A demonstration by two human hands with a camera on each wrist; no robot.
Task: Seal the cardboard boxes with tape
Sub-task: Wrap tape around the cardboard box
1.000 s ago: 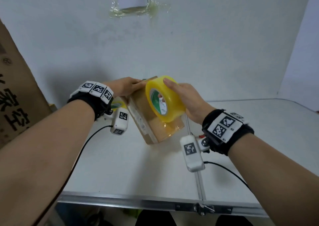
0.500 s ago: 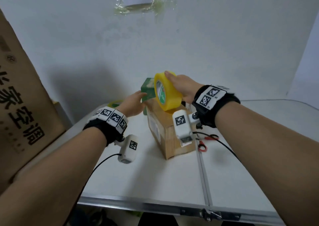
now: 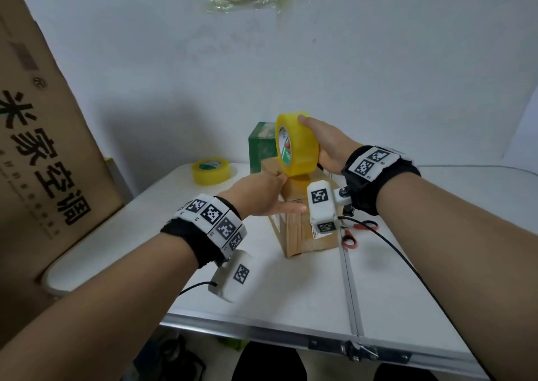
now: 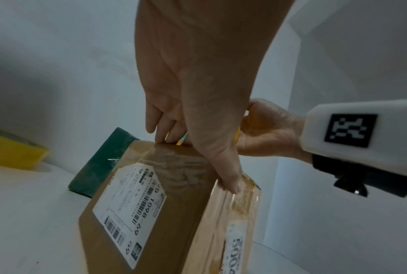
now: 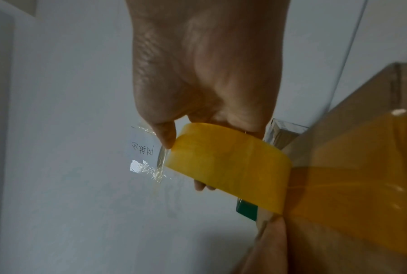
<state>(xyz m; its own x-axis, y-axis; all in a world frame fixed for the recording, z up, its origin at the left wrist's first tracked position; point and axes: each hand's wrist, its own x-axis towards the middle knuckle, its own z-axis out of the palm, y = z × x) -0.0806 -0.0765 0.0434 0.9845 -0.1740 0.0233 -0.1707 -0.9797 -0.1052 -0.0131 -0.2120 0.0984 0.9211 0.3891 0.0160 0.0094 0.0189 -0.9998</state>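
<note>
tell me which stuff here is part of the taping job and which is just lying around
In use:
- cardboard box, left hand on its top edge
- tape roll, gripped by right hand at the box top

Lying about:
- second tape roll
- green box
- red-handled scissors
- big printed carton

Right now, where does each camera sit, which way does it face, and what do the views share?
Head: worn high, faces down at the table; both forearms show.
Left wrist: looks along the left hand pressing the cardboard box.
Right wrist: looks along the right hand gripping the tape roll.
Shared: all three show box, roll and the green box.
</note>
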